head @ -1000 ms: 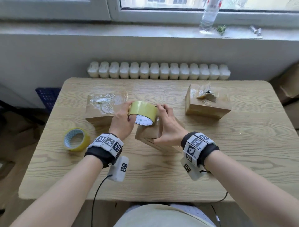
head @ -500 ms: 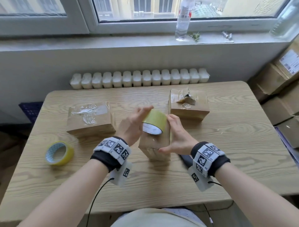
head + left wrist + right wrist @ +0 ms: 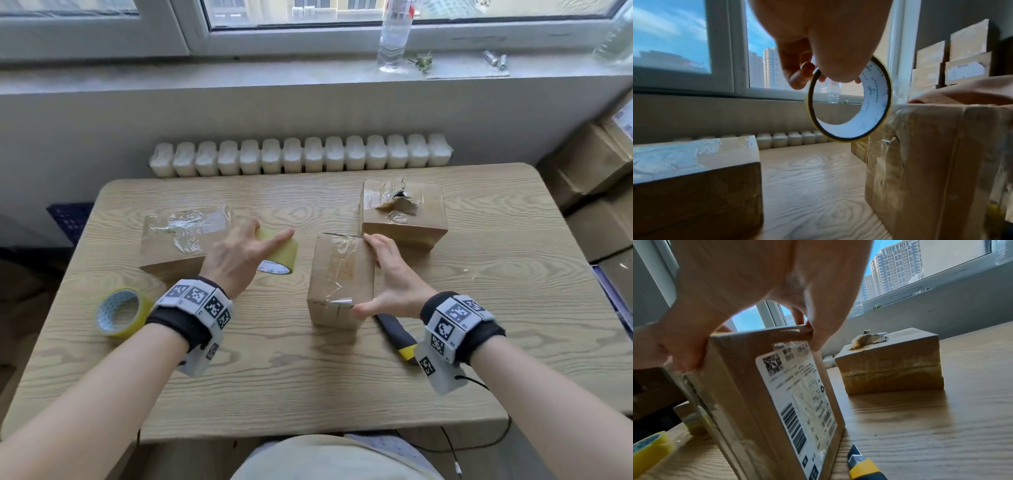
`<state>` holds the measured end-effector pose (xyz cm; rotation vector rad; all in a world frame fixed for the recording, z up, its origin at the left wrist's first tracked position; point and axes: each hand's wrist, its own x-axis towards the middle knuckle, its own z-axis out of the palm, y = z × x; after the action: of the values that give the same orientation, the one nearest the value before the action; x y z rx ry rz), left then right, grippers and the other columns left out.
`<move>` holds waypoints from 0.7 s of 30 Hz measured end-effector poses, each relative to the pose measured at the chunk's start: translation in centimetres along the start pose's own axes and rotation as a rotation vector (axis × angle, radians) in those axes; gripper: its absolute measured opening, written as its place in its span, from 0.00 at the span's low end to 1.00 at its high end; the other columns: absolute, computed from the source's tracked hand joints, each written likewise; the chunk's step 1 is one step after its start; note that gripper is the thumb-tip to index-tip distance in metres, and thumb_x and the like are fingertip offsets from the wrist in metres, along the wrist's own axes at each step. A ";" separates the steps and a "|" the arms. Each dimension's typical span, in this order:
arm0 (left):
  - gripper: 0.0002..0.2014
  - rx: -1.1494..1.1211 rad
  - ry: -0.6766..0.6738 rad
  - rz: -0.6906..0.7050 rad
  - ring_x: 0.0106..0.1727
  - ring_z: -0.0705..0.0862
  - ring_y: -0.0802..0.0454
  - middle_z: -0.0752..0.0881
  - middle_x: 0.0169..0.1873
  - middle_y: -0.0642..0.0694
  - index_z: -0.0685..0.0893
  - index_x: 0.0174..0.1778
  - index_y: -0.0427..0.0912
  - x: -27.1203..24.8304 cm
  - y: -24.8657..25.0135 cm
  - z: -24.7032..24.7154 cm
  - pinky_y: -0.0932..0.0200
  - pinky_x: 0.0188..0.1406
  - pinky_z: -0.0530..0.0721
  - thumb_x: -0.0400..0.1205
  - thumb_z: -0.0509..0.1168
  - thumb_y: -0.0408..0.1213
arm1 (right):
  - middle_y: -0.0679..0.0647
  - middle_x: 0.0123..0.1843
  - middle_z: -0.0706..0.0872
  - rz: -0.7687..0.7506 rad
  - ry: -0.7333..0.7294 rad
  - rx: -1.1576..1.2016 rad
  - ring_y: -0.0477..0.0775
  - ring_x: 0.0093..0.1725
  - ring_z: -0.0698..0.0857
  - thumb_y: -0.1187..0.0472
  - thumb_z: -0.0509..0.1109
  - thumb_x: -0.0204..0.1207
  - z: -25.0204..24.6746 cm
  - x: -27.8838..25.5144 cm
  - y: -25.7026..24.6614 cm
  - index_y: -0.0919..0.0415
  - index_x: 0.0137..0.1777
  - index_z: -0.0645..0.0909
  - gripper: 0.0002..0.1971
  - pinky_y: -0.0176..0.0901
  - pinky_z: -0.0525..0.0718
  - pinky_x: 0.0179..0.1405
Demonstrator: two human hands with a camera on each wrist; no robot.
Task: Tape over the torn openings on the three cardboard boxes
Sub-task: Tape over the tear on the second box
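Three cardboard boxes stand on the wooden table (image 3: 479,308). The left box (image 3: 185,236) has clear tape across its top. The far right box (image 3: 404,212) shows a torn, ragged opening on top. The middle box (image 3: 339,274) stands on its narrow side with glossy tape along its top; my right hand (image 3: 373,274) grips it, thumb at the near end and fingers at the far end. Its label side (image 3: 797,394) faces right. My left hand (image 3: 246,246) pinches a yellowish tape roll (image 3: 277,255) in the air between the left and middle boxes, seen as a ring (image 3: 849,100).
A second tape roll (image 3: 120,311) lies at the table's left edge. A yellow and black utility knife (image 3: 397,335) lies just right of the middle box. A radiator (image 3: 301,154) runs behind the table, a bottle (image 3: 394,37) stands on the sill, and stacked cartons (image 3: 596,164) fill the right.
My left hand has carried the tape roll off the middle box to the left. My right hand keeps hold of that box, now upright on the table. The head view has tilted up.
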<state>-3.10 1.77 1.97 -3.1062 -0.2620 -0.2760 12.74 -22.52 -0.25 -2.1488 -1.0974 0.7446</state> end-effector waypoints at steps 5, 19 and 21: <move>0.48 0.012 -0.072 -0.034 0.27 0.75 0.43 0.77 0.40 0.36 0.68 0.70 0.61 -0.2 0.5 1.8 0.62 0.11 0.69 0.62 0.69 0.12 | 0.52 0.79 0.53 0.001 0.008 0.016 0.46 0.78 0.55 0.51 0.88 0.49 0.0 -0.2 0.6 0.63 0.82 0.49 0.66 0.44 0.62 0.80; 0.43 -0.157 -0.273 -0.240 0.38 0.70 0.48 0.70 0.49 0.41 0.56 0.78 0.68 -0.7 1.6 3.2 0.52 0.28 0.73 0.77 0.54 0.18 | 0.54 0.83 0.29 0.034 -0.113 -0.273 0.51 0.82 0.32 0.42 0.78 0.62 -0.3 -1.3 -1.6 0.62 0.83 0.37 0.63 0.47 0.42 0.83; 0.43 -0.172 -0.287 -0.251 0.39 0.70 0.49 0.70 0.49 0.42 0.55 0.78 0.70 -1.0 1.6 3.1 0.53 0.29 0.71 0.77 0.54 0.19 | 0.54 0.83 0.28 -0.029 -0.100 -0.360 0.48 0.81 0.30 0.31 0.67 0.65 0.1 -1.8 -3.4 0.60 0.83 0.36 0.59 0.46 0.37 0.82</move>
<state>-3.29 0.15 -1.24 -3.2741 -0.6692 0.1585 10.05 -22.40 2.48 -2.4055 -1.4007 0.6883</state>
